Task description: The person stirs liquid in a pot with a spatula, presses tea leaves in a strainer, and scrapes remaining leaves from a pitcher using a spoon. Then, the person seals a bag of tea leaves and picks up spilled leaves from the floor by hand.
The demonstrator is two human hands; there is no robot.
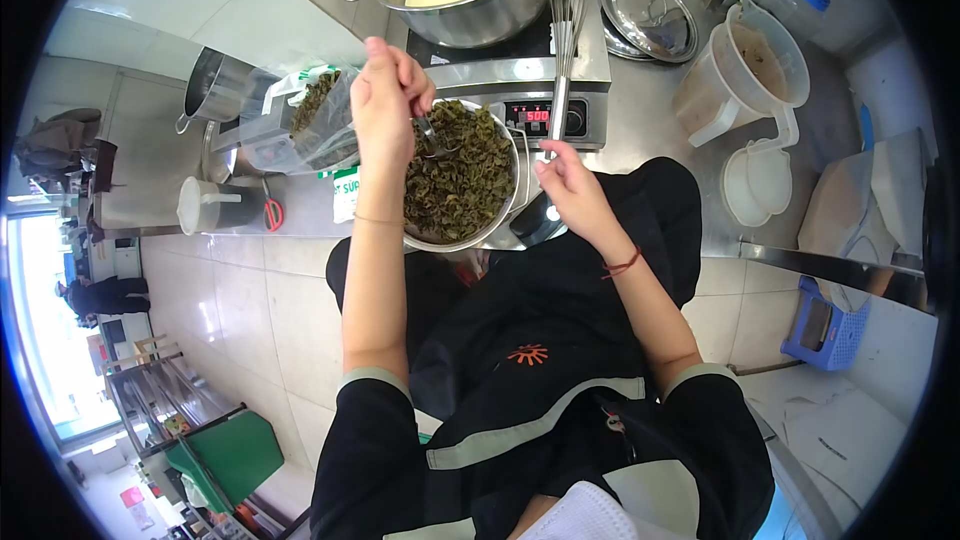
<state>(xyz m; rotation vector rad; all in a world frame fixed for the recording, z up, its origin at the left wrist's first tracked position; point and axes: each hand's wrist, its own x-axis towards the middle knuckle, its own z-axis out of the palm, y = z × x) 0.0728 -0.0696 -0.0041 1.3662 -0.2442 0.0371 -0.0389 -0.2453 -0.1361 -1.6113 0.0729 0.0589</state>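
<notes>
My left hand (385, 100) is closed around the handle of a metal utensil (434, 140), whose lower end sits among dark green, wet-looking leaves (458, 185). I cannot tell whether it is a spoon or a fork. The leaves fill a round metal pot (519, 168) with a wire side handle, close against my lap. My right hand (580, 195) is at the pot's right with fingers apart. Its fingertips are close to the end of a whisk (562, 65); whether they touch it is unclear.
Behind, a large pot (460, 22) of pale yellow liquid stands on an induction cooker (590, 100). Metal lids (648, 18), a plastic pitcher (712, 80) and white cups (752, 185) are at right. At left are a bag of leaves (300, 130), red-handled scissors (273, 212) and a jug (215, 206).
</notes>
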